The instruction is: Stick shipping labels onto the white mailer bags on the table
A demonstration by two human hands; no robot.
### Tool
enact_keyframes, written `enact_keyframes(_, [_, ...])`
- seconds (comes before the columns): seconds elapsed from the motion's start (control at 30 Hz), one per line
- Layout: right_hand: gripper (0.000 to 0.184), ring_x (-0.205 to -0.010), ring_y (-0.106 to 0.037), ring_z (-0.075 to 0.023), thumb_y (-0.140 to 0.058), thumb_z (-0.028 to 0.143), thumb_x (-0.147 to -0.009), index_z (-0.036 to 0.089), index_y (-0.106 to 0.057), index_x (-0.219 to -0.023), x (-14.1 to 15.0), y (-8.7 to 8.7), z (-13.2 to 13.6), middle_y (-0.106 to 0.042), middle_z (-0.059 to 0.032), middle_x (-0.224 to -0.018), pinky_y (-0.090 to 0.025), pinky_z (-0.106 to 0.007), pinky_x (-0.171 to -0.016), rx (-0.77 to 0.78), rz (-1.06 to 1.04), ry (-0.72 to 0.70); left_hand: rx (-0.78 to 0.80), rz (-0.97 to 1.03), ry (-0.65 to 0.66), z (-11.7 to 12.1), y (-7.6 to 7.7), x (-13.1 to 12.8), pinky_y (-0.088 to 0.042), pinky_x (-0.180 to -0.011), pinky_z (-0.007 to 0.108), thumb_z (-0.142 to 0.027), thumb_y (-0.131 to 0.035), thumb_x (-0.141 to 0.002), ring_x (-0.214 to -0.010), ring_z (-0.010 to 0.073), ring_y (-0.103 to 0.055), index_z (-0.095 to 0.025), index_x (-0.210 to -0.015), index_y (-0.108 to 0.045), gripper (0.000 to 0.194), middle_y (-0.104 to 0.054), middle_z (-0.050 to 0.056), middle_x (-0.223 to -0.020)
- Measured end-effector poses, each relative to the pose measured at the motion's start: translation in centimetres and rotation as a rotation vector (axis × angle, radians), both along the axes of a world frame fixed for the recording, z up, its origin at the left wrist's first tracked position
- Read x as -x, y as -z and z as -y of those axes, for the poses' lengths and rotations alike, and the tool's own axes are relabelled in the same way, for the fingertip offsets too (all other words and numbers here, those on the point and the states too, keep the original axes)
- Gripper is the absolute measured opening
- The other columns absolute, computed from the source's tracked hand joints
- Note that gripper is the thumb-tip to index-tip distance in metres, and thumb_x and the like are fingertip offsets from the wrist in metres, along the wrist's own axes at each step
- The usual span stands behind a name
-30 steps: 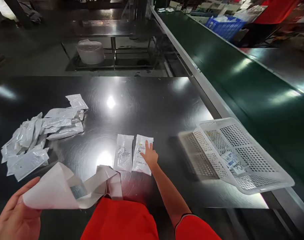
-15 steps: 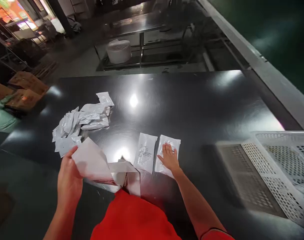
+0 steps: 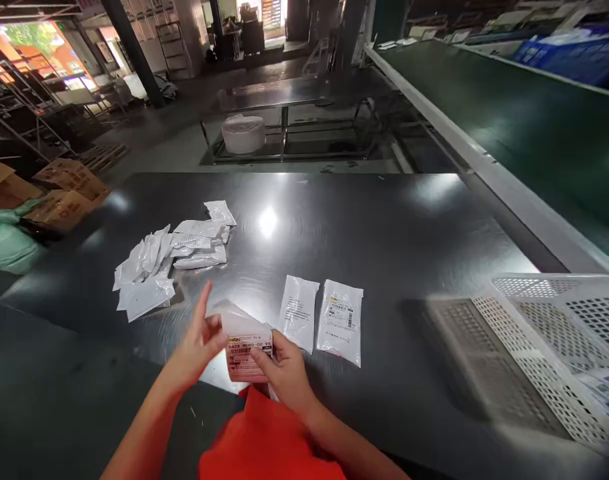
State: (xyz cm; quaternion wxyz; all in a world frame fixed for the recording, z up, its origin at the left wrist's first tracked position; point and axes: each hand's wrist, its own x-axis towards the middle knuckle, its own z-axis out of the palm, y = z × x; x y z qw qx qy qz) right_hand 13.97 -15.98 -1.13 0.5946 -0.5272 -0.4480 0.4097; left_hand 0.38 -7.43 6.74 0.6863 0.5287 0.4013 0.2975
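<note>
A strip of printed labels with white backing curls up in front of my red top. My right hand grips its right edge, thumb pressed on the printed face. At the strip's left edge is my left hand, slightly blurred, its index finger stretched up and its thumb apart, close to or touching the paper. Just beyond my right hand lies a flat white packet with small print. Beside it is a second white packet bearing a label with a yellow mark and barcode.
A heap of white packets lies on the left of the dark metal table. On the right stands a white perforated basket. Beyond the table's right edge runs a green conveyor belt. Cardboard boxes are on the floor at left.
My right hand has left the right-hand packet, uncovering its label, and now grips the label strip. My left hand has moved right from the sheet's far edge. The view has tilted up.
</note>
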Motion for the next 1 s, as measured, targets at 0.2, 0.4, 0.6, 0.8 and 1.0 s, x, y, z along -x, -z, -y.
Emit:
enact_keyframes(0.2, [0.044,-0.097,-0.058,-0.0228,-0.072,0.032,-0.071,0.024,-0.054,-0.110,-1.9,-1.0,1.8,-0.060,-0.0074,-0.111,-0.051,-0.037,-0.082,-0.073,0.272,0.375,-0.128,-0.232,0.013,4.1,2.0,0.0,-0.051,-0.079,0.035,-0.033,-0.064,-0.083,-0.081,0.0213,-0.064,-0.026,-0.153,-0.015,0.086,-0.069,0.005,-0.095])
enact_keyframes(0.4, [0.005,-0.072,-0.061,-0.0168,-0.064,0.020,-0.082,0.025,-0.064,-0.085,-3.0,-1.9,3.2,-0.064,-0.0003,-0.077,-0.050,-0.029,-0.065,-0.144,0.319,0.040,-0.260,-0.333,0.107,4.5,2.3,-0.3,-0.047,-0.071,0.030,-0.034,-0.066,-0.079,-0.075,0.0193,-0.060,-0.022,-0.121,-0.061,0.044,-0.065,0.001,-0.079])
enact_keyframes(0.6, [0.005,-0.065,-0.061,-0.0149,-0.068,0.028,-0.081,0.023,-0.070,-0.081,-3.6,-1.5,4.2,-0.067,-0.0002,-0.072,-0.048,-0.025,-0.059,-0.059,0.314,0.136,-0.129,-0.313,0.168,4.5,3.0,-1.0,-0.043,-0.059,0.026,-0.038,-0.069,-0.075,-0.063,0.0161,-0.055,-0.019,-0.070,-0.057,0.023,-0.058,-0.001,-0.063])
enact_keyframes(0.8, [0.011,-0.062,-0.064,-0.0154,-0.065,0.030,-0.084,0.023,-0.073,-0.081,-4.5,-1.6,3.7,-0.070,-0.0017,-0.069,-0.047,-0.026,-0.057,-0.038,0.347,0.169,0.017,-0.255,0.229,4.5,3.0,-1.5,-0.045,-0.059,0.026,-0.040,-0.068,-0.076,-0.066,0.0168,-0.056,-0.019,-0.097,-0.062,0.032,-0.062,0.000,-0.071])
enact_keyframes(1.0, [0.008,-0.065,-0.065,-0.0164,-0.068,0.027,-0.081,0.023,-0.071,-0.074,-4.1,-1.9,3.0,-0.069,-0.0021,-0.071,-0.051,-0.027,-0.059,-0.117,0.309,0.180,-0.092,-0.380,0.165,4.3,3.7,-1.8,-0.034,-0.049,0.023,-0.049,-0.061,-0.077,-0.053,0.0124,-0.043,-0.019,-0.060,-0.050,0.036,-0.046,-0.003,-0.054])
